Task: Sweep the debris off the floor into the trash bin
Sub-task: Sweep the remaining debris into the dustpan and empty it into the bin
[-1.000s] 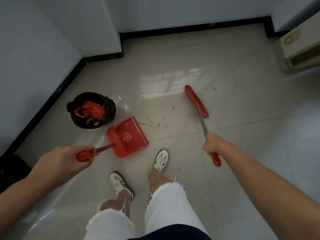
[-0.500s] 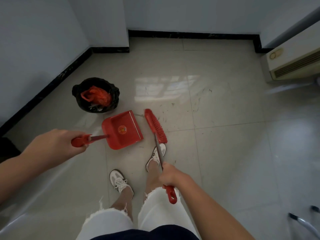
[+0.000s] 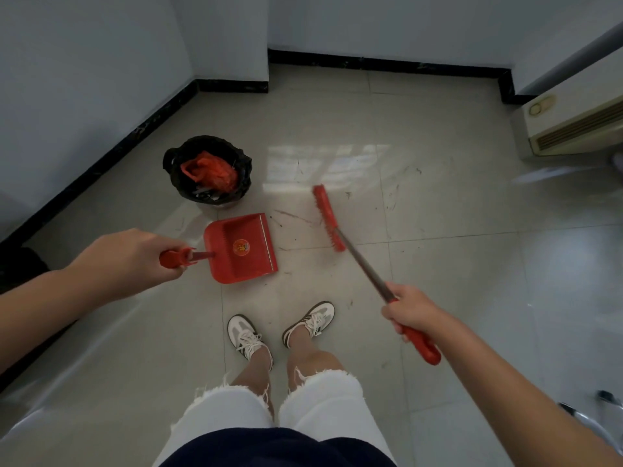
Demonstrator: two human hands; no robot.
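Left hand grip clamped on red dustpan handle, right hand grip clamped on red broom, scattered debris between them, trash bin beyond the dustpan

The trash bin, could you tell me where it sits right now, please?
In the head view the trash bin stands on the floor left of centre, near the left wall's baseboard, just beyond the red dustpan.

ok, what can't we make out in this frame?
- Bin bottom, head view: hidden under the red bag.
- Debris type: too small.
- Dustpan contents: too small to tell.
- Metal frame, lower right: cut off by the edge.
- Dark object, far left: cut off by the edge.
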